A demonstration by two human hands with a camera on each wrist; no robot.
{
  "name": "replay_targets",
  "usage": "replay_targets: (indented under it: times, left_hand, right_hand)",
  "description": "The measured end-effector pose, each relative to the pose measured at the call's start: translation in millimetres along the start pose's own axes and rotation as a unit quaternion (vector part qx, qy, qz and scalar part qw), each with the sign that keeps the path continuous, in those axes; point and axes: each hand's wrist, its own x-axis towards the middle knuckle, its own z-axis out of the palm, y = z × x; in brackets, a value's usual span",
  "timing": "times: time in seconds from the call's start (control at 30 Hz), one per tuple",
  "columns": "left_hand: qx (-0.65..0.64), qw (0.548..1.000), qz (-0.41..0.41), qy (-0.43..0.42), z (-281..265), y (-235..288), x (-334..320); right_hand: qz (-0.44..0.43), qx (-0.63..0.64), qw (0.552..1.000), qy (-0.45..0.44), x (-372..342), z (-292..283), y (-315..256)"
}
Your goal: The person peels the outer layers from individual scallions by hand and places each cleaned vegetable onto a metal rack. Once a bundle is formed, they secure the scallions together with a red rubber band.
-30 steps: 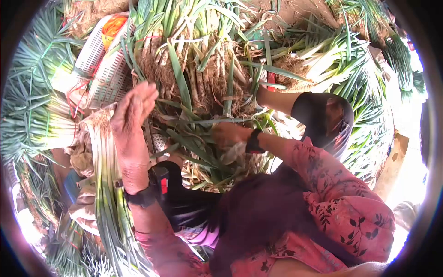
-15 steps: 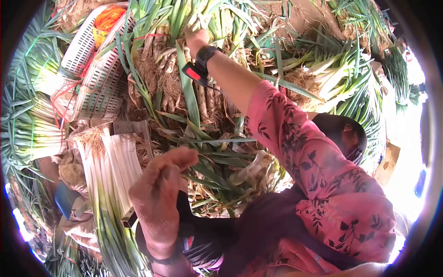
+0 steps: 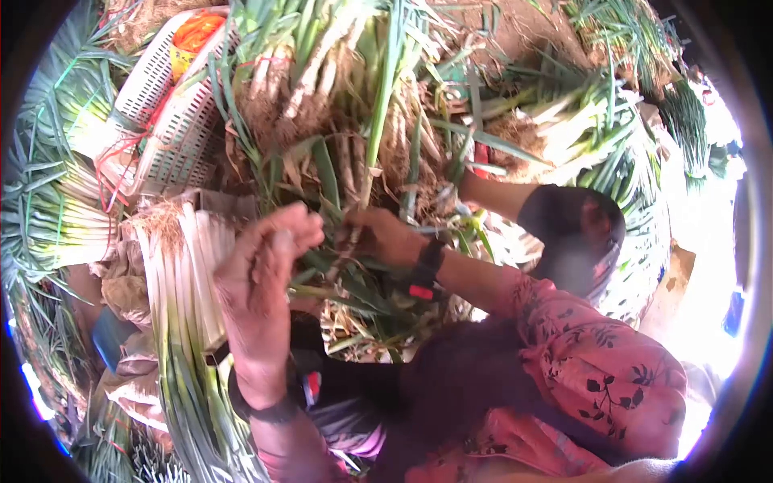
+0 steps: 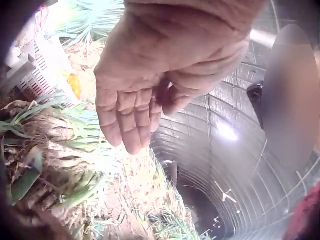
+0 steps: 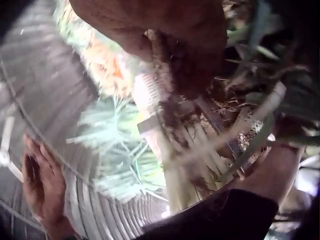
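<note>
My right hand [image 3: 386, 237] grips a long leek [image 3: 380, 121] near its dirty root end, with its green leaves pointing away from me. In the right wrist view the leek's brown lower stalk [image 5: 161, 62] shows between the fingers. Palm facing inward, my left hand [image 3: 259, 298] is raised with fingers fairly straight and nothing in it; the left wrist view shows the same bare palm [image 4: 165, 60]. Beyond my right hand lies a pile of unpeeled leeks [image 3: 310, 72] with muddy roots. Cleaned white leeks [image 3: 169, 282] lie beside my left hand.
A white plastic basket [image 3: 177, 137] with an orange bundle [image 3: 197, 34] stands at the upper left. Tied leek bundles [image 3: 72, 217] line the left side. Loose leaves [image 3: 386, 294] cover the ground between my legs, and more leeks [image 3: 572, 113] lie on the right.
My right hand reached from the loose leaves to the far pile, then came back toward me with a leek. My left hand moved right and nearer me, then slightly back left.
</note>
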Motion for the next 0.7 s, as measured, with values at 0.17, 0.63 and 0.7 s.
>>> replay_targets:
  times: [0.17,0.63,0.7]
  left_hand:
    - [0.001,1.000,-0.018,0.010,2,-17,10]
    - [-0.041,0.997,0.053,-0.023,23,-39,29]
    - [-0.134,0.988,0.074,0.003,26,-42,27]
  right_hand:
    - [-0.039,0.041,0.984,0.170,-4,-47,-10]
    - [-0.124,-0.171,0.972,-0.104,-121,42,-34]
    - [-0.226,-0.235,0.943,-0.068,-122,51,-46]
